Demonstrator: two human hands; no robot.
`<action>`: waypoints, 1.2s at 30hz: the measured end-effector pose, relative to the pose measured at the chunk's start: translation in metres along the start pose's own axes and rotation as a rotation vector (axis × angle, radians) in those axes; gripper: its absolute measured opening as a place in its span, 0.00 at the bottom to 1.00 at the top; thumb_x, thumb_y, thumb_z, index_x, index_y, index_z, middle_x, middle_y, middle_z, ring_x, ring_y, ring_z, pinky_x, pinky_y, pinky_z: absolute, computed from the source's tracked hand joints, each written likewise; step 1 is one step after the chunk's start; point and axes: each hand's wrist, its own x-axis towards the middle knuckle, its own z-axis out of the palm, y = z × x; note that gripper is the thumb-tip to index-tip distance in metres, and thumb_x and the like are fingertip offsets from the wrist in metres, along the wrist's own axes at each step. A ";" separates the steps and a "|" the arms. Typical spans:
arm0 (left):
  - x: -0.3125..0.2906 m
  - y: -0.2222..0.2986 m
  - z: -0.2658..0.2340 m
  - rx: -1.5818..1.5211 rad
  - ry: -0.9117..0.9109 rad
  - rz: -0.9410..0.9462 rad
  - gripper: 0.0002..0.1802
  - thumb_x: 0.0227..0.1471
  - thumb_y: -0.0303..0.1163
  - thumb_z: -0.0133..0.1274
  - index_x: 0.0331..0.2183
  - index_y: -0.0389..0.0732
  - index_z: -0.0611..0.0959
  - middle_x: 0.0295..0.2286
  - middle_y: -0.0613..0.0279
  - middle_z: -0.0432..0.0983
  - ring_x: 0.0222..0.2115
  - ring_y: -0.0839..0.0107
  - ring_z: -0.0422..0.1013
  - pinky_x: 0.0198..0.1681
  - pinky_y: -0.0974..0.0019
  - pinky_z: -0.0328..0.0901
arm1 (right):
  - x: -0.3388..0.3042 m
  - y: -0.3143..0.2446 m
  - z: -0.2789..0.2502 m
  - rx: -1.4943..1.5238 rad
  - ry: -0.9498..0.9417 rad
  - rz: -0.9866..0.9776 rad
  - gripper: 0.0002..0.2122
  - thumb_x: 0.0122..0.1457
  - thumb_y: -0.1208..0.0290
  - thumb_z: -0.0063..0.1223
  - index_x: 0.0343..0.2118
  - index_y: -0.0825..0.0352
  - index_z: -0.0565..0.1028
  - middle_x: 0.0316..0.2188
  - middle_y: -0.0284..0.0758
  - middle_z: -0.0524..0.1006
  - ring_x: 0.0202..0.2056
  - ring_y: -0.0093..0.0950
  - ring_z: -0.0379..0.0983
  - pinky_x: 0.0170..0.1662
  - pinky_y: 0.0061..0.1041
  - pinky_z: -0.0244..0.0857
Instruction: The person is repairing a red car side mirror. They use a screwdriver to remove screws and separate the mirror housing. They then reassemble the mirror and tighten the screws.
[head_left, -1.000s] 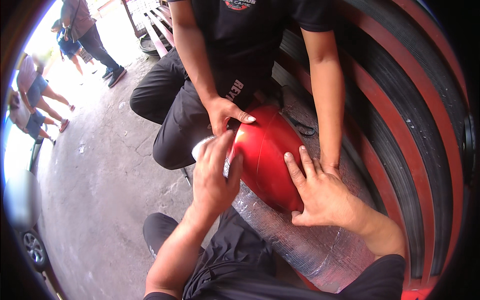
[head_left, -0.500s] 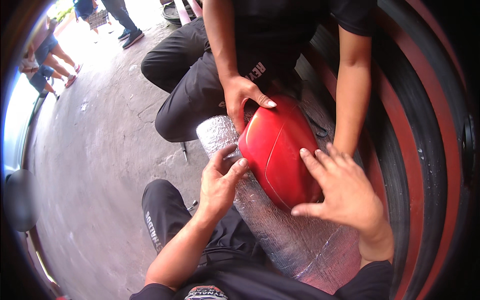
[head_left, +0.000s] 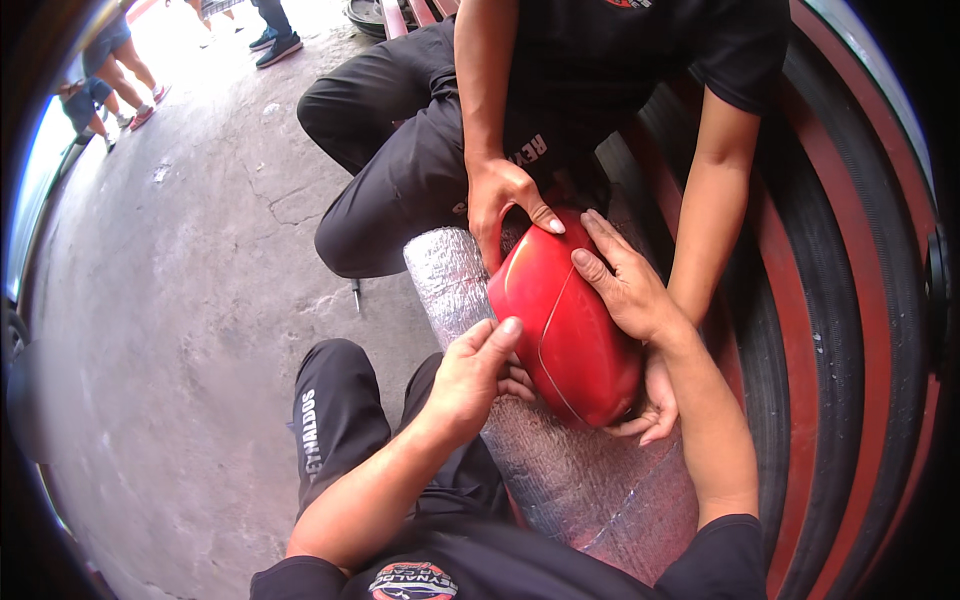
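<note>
A glossy red rounded shell (head_left: 565,335), like a car side-mirror cover, is held tilted above a roll of silver foil insulation (head_left: 560,470). A thin pale line curves across its surface. My right hand (head_left: 630,285) lies on its upper right face, fingers stretched out. By its left edge is my left hand (head_left: 475,375), half curled with thumb and fingers apart; whether the thumb touches the shell is hard to tell. Facing me, another person grips the shell's top left edge with one hand (head_left: 505,200). That person's other hand (head_left: 655,405) supports it from below at the lower right.
Red-and-black curved bands (head_left: 800,330) line the right side. On the concrete floor (head_left: 190,330) to the left lies a small thin tool (head_left: 357,295). The other person's bent knee (head_left: 350,240) is just beyond the roll. Bystanders' legs (head_left: 120,75) show at far left.
My right hand has moved up from the shell's lower right side onto its upper face. My left hand has shifted slightly right and down. The other person's lower hand now shows beneath the shell.
</note>
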 end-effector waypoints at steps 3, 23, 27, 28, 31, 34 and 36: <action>-0.002 -0.002 0.008 0.134 -0.005 0.094 0.20 0.63 0.40 0.58 0.50 0.37 0.79 0.31 0.61 0.80 0.21 0.75 0.74 0.24 0.71 0.71 | 0.001 0.001 -0.001 -0.012 -0.014 0.021 0.41 0.67 0.40 0.46 0.68 0.76 0.58 0.71 0.55 0.53 0.73 0.44 0.47 0.73 0.35 0.43; 0.009 -0.027 -0.010 -0.066 -0.071 0.239 0.21 0.68 0.34 0.49 0.58 0.35 0.75 0.44 0.56 0.81 0.40 0.70 0.79 0.42 0.64 0.76 | 0.024 -0.004 -0.007 -0.211 0.302 -0.184 0.10 0.63 0.69 0.55 0.36 0.71 0.83 0.34 0.43 0.81 0.38 0.43 0.78 0.44 0.37 0.71; -0.001 -0.011 -0.006 -0.041 -0.052 0.139 0.21 0.69 0.34 0.48 0.57 0.35 0.76 0.42 0.57 0.81 0.37 0.71 0.79 0.40 0.66 0.75 | 0.022 -0.002 -0.009 -0.214 0.286 -0.168 0.09 0.62 0.70 0.54 0.35 0.71 0.82 0.34 0.43 0.80 0.38 0.42 0.77 0.45 0.36 0.70; 0.000 -0.010 -0.006 -0.018 -0.054 0.148 0.20 0.69 0.34 0.48 0.57 0.34 0.76 0.42 0.58 0.81 0.37 0.71 0.78 0.40 0.67 0.75 | 0.021 -0.002 -0.009 -0.212 0.292 -0.174 0.09 0.62 0.70 0.54 0.35 0.71 0.83 0.34 0.43 0.80 0.39 0.42 0.77 0.45 0.36 0.70; 0.006 -0.021 -0.010 -0.008 -0.044 0.211 0.20 0.68 0.35 0.48 0.56 0.34 0.76 0.40 0.59 0.82 0.34 0.71 0.78 0.38 0.67 0.75 | 0.021 -0.005 -0.012 -0.211 0.270 -0.192 0.10 0.62 0.71 0.53 0.36 0.71 0.83 0.34 0.43 0.80 0.40 0.42 0.77 0.46 0.36 0.69; 0.010 -0.025 -0.013 -0.025 -0.070 0.220 0.21 0.68 0.36 0.48 0.56 0.34 0.76 0.39 0.58 0.82 0.32 0.70 0.78 0.37 0.66 0.75 | 0.021 -0.005 -0.014 -0.192 0.247 -0.189 0.10 0.63 0.71 0.53 0.37 0.71 0.83 0.35 0.43 0.81 0.41 0.42 0.77 0.47 0.36 0.70; 0.007 -0.017 -0.009 -0.037 -0.078 0.173 0.21 0.68 0.37 0.49 0.56 0.35 0.76 0.39 0.58 0.81 0.32 0.69 0.78 0.36 0.66 0.76 | 0.018 -0.005 -0.020 -0.203 0.226 -0.194 0.10 0.63 0.71 0.52 0.38 0.72 0.82 0.36 0.43 0.81 0.42 0.42 0.78 0.48 0.36 0.70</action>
